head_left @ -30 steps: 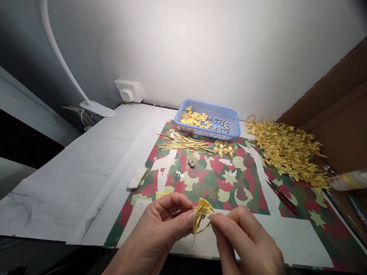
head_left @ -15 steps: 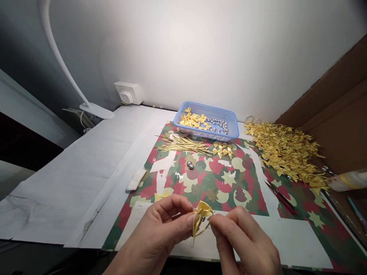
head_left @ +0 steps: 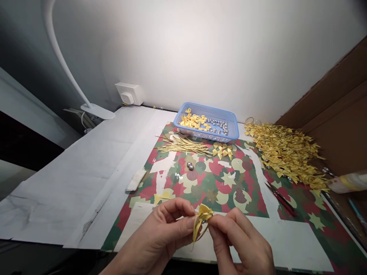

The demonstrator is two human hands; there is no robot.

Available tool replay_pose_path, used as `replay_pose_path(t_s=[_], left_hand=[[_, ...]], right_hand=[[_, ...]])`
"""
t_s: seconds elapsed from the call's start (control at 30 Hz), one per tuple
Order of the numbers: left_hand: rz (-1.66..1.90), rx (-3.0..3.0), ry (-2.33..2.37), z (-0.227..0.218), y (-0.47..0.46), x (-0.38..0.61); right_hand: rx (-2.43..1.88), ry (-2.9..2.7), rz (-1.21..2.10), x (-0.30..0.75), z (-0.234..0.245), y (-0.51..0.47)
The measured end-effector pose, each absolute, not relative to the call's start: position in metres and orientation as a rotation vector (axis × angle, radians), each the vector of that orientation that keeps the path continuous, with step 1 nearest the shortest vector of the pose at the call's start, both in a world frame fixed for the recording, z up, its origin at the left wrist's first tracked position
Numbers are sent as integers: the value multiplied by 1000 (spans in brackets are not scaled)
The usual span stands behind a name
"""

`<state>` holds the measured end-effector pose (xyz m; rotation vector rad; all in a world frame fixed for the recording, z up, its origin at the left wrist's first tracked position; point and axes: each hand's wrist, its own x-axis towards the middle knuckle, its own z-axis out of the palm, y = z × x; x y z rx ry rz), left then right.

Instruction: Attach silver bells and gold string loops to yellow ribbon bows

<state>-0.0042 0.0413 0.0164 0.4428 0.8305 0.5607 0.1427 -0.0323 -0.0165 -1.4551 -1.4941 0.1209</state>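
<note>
Both hands meet at the near edge of the table over patterned paper [head_left: 218,183]. My left hand [head_left: 163,233] pinches a small yellow ribbon bow [head_left: 202,216] between thumb and fingers. My right hand [head_left: 237,238] pinches the same bow from the right, at a gold loop and a small silver bell under the bow. A thin gold cord tail hangs down from the bow between the two hands.
A blue basket [head_left: 229,133] at the back holds yellow bows and silver bells. Gold cords [head_left: 183,146] and a few bows [head_left: 222,149] lie before it. A big pile of finished bows [head_left: 286,151] sits at right, near scissors [head_left: 279,196]. Two loose bells [head_left: 190,165] lie mid-table. Cardboard [head_left: 338,114] stands right.
The hands have drawn closer together around the bow and the gold loop has shrunk. The view has shifted slightly.
</note>
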Motion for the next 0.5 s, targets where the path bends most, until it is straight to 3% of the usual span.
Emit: replay_pose_path(t_s=[0.5], left_hand=[[588,465,854,17,42,-3]], right_hand=[[-1464,-1447,173,137,-13,-30]])
